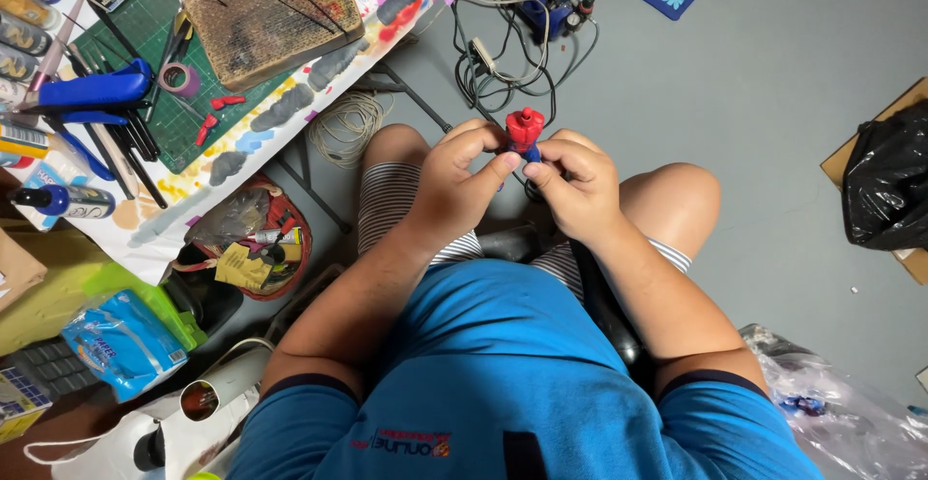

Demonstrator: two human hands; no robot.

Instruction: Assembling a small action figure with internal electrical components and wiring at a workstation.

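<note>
Figurine: one small red-and-blue figurine (525, 133), held upright above the person's knees, over the grey floor (773, 74).
Handling: looks light and rigid, probably moulded plastic or clay; thin parts could snap, so the blue lower body seems the safest place to hold.
Left hand: the left hand (454, 182) is closed, thumb and fingertips pinching the figurine's base.
Right hand: the right hand (575, 182) is curled against the same base from the other side.
Nearby count: one green cutting mat (145, 30), one worn brown block (271, 11), one tape roll (179, 80), one black bag (884, 185).
</note>
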